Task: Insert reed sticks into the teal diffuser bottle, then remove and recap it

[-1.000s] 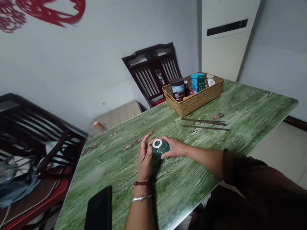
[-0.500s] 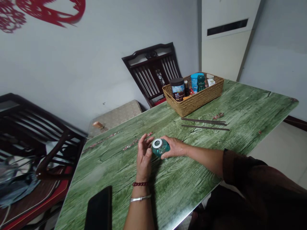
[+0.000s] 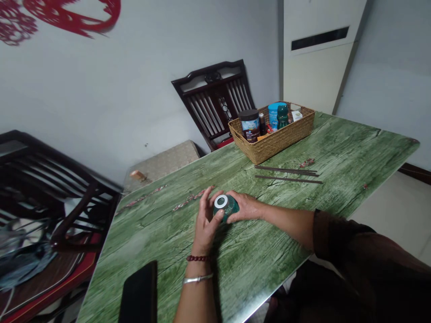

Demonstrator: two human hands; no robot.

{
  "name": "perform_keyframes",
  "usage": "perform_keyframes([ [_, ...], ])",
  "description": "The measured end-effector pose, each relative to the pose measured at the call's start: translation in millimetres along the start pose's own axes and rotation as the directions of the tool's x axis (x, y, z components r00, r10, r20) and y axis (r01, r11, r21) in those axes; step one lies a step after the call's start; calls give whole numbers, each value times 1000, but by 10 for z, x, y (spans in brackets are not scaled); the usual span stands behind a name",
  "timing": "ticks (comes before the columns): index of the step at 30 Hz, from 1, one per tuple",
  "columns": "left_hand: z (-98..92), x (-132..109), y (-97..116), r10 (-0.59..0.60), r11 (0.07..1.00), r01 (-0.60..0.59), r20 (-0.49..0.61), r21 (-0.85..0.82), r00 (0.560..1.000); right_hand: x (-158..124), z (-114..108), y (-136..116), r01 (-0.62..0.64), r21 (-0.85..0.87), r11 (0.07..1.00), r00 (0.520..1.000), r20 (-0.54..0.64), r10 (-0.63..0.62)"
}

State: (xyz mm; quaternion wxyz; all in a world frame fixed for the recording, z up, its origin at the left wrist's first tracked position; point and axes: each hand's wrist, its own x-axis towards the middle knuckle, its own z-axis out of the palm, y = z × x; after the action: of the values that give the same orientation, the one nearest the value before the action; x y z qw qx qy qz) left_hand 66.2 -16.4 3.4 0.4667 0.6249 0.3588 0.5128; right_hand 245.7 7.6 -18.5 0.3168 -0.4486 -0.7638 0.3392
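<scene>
A small teal glass bottle point(image 3: 230, 206) with a whitish ring round its mouth is held just over the green table, tilted so its mouth faces me. My right hand point(image 3: 245, 207) grips it from the right side, fingers wrapped round the glass. On the other side, my left hand point(image 3: 206, 220) has its thumb against the bottle's front and its fingers bent around the left side; one finger sticks up and away. A red bead bracelet and a silver bangle circle my left wrist. Beyond the bottle lie several thin dark sticks point(image 3: 288, 179) on the tabletop.
A wicker basket point(image 3: 273, 151) holding a brown jar point(image 3: 249, 125), a blue tin and other containers stands at the back of the table point(image 3: 161, 237). A black phone-like slab point(image 3: 138, 294) lies front left. Dark wooden chairs point(image 3: 215, 98) stand behind and left.
My left hand has moved slightly right, closing its thumb and fingers onto the bottle. The right hand and bottle have hardly moved.
</scene>
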Motion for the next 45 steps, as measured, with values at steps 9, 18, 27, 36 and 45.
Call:
perform_keyframes([
  [9, -275, 126, 25, 125, 989, -77, -437, 126, 891, -19, -32, -38, -21, 4, 1000, 1000, 5, 21],
  [18, -674, 54, -148, 85, 599, 200, -310, 775, 947, -10, -10, -8, -23, 10, 1000, 1000, -2, 23],
  [27, -532, 40, -38, 78, 568, 204, -298, 798, 951, -17, -37, -41, -41, 7, 999, 999, 34, 41],
  [36, -82, 73, -187, -57, 991, 56, 5, 125, 998, -242, -770, -219, 9, -296, 955, 987, -149, -56],
  [45, -105, 101, -151, -147, 964, 115, 118, 241, 982, -901, -1530, 317, -381, -713, 588, 924, -282, 257],
])
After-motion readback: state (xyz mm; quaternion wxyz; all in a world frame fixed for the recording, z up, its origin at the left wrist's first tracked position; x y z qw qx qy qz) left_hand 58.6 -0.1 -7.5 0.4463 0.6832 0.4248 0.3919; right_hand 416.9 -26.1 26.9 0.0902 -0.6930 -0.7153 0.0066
